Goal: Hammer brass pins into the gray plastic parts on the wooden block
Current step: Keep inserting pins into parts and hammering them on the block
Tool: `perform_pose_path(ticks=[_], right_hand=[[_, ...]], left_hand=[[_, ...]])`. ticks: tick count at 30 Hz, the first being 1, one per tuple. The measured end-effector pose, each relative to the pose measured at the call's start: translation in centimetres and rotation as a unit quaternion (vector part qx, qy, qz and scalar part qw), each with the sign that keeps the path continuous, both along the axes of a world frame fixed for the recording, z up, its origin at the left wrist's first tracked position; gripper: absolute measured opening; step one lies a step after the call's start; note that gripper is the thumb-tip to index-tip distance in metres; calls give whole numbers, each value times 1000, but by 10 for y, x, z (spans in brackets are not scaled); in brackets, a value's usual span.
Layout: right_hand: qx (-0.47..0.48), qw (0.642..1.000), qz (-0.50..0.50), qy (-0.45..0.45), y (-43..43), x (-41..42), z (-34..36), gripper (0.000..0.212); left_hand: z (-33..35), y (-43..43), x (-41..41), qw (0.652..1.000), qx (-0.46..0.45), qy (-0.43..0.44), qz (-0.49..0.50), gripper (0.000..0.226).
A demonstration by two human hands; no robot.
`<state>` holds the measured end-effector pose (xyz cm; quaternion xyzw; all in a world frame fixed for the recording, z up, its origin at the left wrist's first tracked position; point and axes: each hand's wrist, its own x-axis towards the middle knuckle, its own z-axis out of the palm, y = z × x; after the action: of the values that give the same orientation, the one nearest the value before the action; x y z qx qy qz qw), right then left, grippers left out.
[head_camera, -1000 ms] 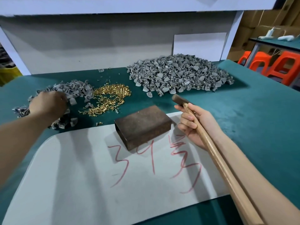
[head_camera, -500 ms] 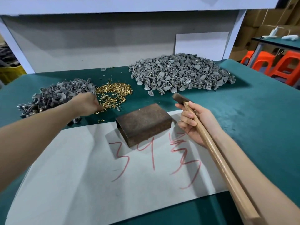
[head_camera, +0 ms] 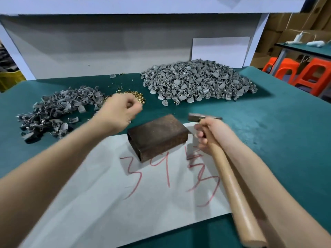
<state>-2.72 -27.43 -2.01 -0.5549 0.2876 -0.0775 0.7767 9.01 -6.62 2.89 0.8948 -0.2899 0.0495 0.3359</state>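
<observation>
The brown block [head_camera: 157,135] lies bare on a white sheet [head_camera: 100,194] with red writing. My left hand [head_camera: 120,111] hovers just left of the block, over the near edge of the brass pin pile [head_camera: 138,95]. Its fingertips pinch something small, seemingly a brass pin, mostly hidden by the fingers. My right hand [head_camera: 209,133] grips the wooden handle of the hammer [head_camera: 232,190] just under its dark head [head_camera: 195,117], right beside the block. A small pile of gray plastic parts [head_camera: 59,108] lies at the left.
A large heap of gray parts [head_camera: 197,81] sits at the back on the green table [head_camera: 277,131]. A white back panel and shelf [head_camera: 125,42] close off the rear. Orange stools [head_camera: 304,76] stand beyond the right edge.
My left hand went from the gray pile to the brass pins, then rose and drew back toward the block with fingers pinched. My right hand tilted the hammer head slightly toward the block.
</observation>
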Motion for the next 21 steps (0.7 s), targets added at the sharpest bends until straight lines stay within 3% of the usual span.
perform_pose_path(ticks=[2,4,7,11,14,16,19,21], right_hand=[[-203,976,-45,64,5,-1,-3,18],[-378,917,-86,98,10,-4,-3,24],[-539,824,-97,142,10,-8,1,31],[-608,765,-107,185,4,-11,4,27],[-603,785,-145,-13,18,-13,16,8],[-588,789,-80,-161,42,-16,23,11],[-602,758,30,-249,69,-18,18,25],[-582,764,65,-271,75,-18,15,26]], left_hand=[[-8,-11,-36,997,-66,-2,-43,28],[-27,-18,-61,992,-106,12,-60,24],[-53,-20,-76,985,-170,-15,-29,20],[-63,-17,-76,970,-219,-99,38,13],[-64,-16,-76,968,-223,-105,36,10],[-63,-15,-76,967,-232,-100,18,10],[-62,-14,-76,966,-240,-90,0,11],[-62,-12,-77,968,-239,-80,-6,14]])
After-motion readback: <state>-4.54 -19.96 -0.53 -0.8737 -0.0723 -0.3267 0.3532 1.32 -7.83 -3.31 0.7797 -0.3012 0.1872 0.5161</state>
